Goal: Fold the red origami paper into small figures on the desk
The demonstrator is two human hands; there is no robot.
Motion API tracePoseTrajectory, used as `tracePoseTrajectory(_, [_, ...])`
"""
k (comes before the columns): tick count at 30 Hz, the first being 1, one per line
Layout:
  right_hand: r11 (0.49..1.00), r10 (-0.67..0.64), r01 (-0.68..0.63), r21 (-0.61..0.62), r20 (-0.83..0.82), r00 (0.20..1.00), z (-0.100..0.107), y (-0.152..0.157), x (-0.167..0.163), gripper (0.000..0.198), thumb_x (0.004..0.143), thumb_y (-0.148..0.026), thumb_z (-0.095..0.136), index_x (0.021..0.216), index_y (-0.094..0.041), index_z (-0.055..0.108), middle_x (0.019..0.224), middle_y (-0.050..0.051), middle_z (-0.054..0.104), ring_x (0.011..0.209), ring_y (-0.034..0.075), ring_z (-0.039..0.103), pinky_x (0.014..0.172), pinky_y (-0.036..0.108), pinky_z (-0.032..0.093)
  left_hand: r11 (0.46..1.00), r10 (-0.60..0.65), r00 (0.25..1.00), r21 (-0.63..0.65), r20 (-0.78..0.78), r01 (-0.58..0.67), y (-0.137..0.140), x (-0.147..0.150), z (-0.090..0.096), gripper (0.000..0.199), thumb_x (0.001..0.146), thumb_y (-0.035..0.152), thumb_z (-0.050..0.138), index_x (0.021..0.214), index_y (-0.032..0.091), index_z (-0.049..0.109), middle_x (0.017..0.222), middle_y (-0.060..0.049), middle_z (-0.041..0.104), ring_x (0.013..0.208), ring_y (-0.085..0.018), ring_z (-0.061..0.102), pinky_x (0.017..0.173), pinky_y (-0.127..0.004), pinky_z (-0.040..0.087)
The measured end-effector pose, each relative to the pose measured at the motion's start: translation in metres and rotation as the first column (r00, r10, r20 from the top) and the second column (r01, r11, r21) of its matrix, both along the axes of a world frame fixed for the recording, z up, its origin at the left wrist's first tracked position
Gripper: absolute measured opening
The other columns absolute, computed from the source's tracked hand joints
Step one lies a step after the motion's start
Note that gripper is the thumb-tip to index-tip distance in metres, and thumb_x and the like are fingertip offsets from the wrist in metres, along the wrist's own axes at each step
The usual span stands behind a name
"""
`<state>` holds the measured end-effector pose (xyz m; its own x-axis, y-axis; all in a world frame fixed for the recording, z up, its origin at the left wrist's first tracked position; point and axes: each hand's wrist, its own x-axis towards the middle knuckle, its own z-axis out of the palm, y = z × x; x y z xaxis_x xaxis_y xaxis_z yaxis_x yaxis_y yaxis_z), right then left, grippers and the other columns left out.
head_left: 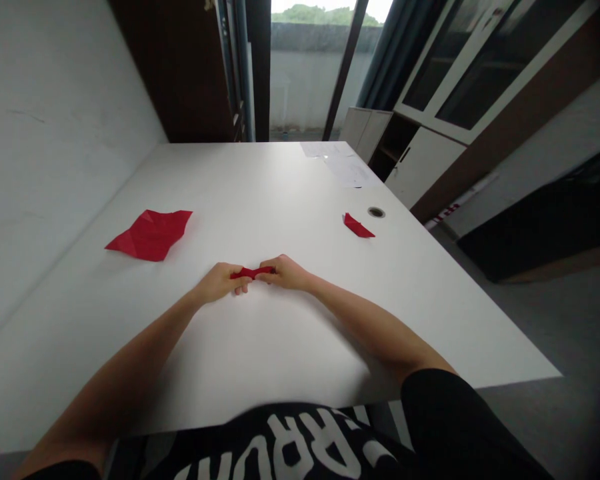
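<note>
Between my two hands is a small folded piece of red paper [253,273], held just above the white table. My left hand [223,281] pinches its left end, thumb on top and fingers curled beneath. The right end is gripped by my right hand [284,272], thumb and fingers closed on it. Only the middle of the paper shows; both ends are partly hidden by my fingers. To the left lies a larger creased sheet of red paper [153,235], opened out. A narrow folded red paper piece [359,226] rests to the right of my hands.
The white table [260,200] meets a wall on its left. Thin white papers [347,171] lie at its far right, and a round cable hole [377,212] sits near the right edge. Cabinets [425,163] stand beyond that edge; a glass door [310,73] is behind.
</note>
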<state>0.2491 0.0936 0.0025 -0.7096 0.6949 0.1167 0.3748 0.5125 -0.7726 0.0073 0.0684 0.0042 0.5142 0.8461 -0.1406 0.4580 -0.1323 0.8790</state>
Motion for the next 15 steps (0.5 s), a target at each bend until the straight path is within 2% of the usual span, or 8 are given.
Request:
tracePoseTrajectory(3, [1.0,0.008,-0.008,-0.018,-0.029,1.0,0.004,0.004,0.005,0.025,0.095,-0.034,0.06,0.079,-0.016,0.066,0.063,-0.003,0.062,0.056,0.008,0.05,0.058,0.021,0.034,1.0,0.016,1.0,-0.02,-0.014,-0.017,0.003,-0.003,0.004,0.033,0.089,0.046,0.064,0.08,0.015,0.071,0.071,-0.003,0.073,0.058,-0.011,0.061,0.058,-0.021,0.047])
tracePoseTrajectory(8, [0.997,-0.019,0.017,-0.078,-0.026,0.999,0.015,0.01,0.016,0.025,0.095,-0.037,0.06,0.081,-0.016,0.067,0.065,-0.002,0.064,0.057,0.009,0.053,0.058,0.021,0.037,0.998,0.053,0.998,0.025,-0.04,-0.052,0.01,-0.012,0.005,0.035,0.088,0.048,0.065,0.075,0.016,0.07,0.061,-0.001,0.067,0.054,-0.011,0.06,0.055,-0.021,0.044])
tracePoseTrajectory(12, [0.997,-0.011,0.008,-0.08,-0.045,0.999,0.019,0.01,0.019,0.026,0.095,-0.038,0.06,0.083,-0.017,0.068,0.065,-0.002,0.064,0.057,0.009,0.055,0.059,0.022,0.039,0.995,0.082,0.997,0.053,0.0,-0.082,0.013,-0.015,0.0,0.036,0.088,0.05,0.065,0.076,0.016,0.069,0.065,-0.002,0.07,0.053,-0.011,0.06,0.054,-0.022,0.046])
tracePoseTrajectory(15, [0.997,-0.049,0.045,-0.067,-0.06,0.997,0.019,0.015,0.028,0.028,0.094,-0.041,0.06,0.083,-0.017,0.069,0.065,-0.002,0.065,0.057,0.009,0.055,0.059,0.022,0.039,0.986,0.157,0.986,0.041,0.063,-0.16,0.018,-0.021,-0.005,0.035,0.087,0.05,0.066,0.079,0.016,0.07,0.068,-0.004,0.071,0.054,-0.013,0.061,0.054,-0.023,0.047])
